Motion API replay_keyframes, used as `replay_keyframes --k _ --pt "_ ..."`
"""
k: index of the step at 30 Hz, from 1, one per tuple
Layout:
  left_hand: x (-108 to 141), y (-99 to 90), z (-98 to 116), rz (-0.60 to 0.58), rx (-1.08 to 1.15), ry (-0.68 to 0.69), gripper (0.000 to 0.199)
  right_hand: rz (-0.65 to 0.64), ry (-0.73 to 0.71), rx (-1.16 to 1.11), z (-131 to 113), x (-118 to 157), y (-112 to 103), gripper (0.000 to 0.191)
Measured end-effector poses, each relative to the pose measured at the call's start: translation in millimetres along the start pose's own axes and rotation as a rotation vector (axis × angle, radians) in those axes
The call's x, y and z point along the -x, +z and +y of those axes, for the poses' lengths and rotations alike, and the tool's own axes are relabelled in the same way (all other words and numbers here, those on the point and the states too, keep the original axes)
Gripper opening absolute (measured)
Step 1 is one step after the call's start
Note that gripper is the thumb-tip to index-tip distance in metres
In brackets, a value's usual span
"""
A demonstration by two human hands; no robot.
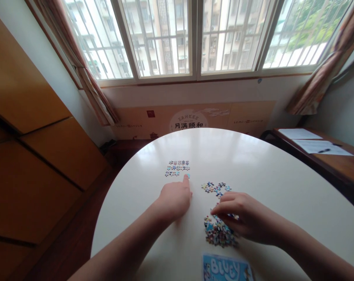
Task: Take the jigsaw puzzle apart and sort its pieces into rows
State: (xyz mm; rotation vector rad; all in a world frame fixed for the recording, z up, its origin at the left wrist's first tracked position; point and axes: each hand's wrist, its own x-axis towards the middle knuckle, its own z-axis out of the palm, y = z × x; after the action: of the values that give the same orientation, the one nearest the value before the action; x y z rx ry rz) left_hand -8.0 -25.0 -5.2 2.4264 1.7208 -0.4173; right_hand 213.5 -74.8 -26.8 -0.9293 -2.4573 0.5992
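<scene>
On the white round table, my left hand (177, 197) has its index finger stretched out, the tip touching a light blue puzzle piece (187, 176). That piece lies at the right end of the lowest of several short rows of puzzle pieces (178, 168). My right hand (238, 212) hovers over a heap of mixed puzzle pieces (220, 234), its fingers bent towards each other; what lies between them is hidden. Beyond it is a looser cluster of pieces (209, 187).
A blue box marked Bluey (225, 268) lies at the table's near edge. Papers (320, 146) and a dark pen rest on a brown side table at the right. Windows and a printed cardboard panel (218, 117) stand beyond the white table (130, 187).
</scene>
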Motion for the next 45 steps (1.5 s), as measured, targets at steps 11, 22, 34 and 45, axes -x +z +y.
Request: replay_keyframes --k 11,22,34,45 --pt "-14 4.4 3 0.069 0.024 -0.068 0.059 0.0 -0.015 0.001 2 0 1 0.024" --pt "-15 5.6 2 0.093 0.035 -0.07 0.058 0.017 0.02 0.005 5 3 -4 0.026" --pt "-16 6.6 0 0.095 0.04 -0.052 0.062 0.025 0.02 0.006 8 4 -3 0.025" --pt "-18 8.9 -1 0.134 0.057 -0.049 0.062 0.141 0.061 0.109 22 4 -10 0.024"
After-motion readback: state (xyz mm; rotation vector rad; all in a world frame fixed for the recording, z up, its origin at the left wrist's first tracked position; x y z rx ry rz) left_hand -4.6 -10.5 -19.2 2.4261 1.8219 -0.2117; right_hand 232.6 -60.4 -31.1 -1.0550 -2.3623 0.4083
